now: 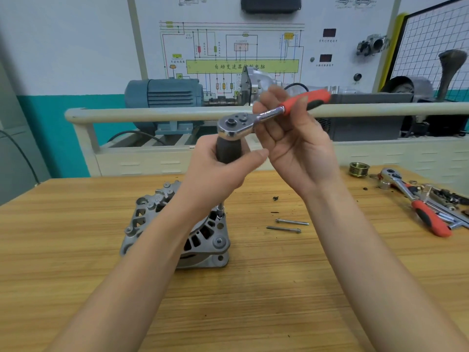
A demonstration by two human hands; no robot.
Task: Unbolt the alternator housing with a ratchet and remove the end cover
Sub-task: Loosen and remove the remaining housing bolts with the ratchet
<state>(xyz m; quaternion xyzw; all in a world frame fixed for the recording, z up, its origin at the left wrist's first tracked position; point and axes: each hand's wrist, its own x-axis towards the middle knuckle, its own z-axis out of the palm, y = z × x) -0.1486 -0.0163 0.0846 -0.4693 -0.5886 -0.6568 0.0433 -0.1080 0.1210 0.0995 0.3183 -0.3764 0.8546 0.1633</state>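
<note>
Alternator (177, 224) sits on the wood bench (76, 288), cover side up, under the person's forearms. Left hand (218, 168) is wrapped round a dark grip (228, 149) of an extension whose thin shaft runs down to a socket (220, 210) on a bolt at the alternator's right edge. Right hand (291, 138) pinches the ratchet (266, 114) by the neck and orange handle, head seated on top of the grip. Two long bolts (288, 225) lie loose just right of the alternator, so some through-bolts look already out; another bolt head shows on the near right lug. A second ratchet (416, 201), a brass pulley (358, 169) and loose bits sit far right of the alternator. Judgement: alternator is heavy cast metal, rigid, unlikely to slide much but may twist under torque, so it needs steadying. The cover probably fits tight; best taken by its outer lugs, not the vent ribs. Bolts are thin and roll easily.
</note>
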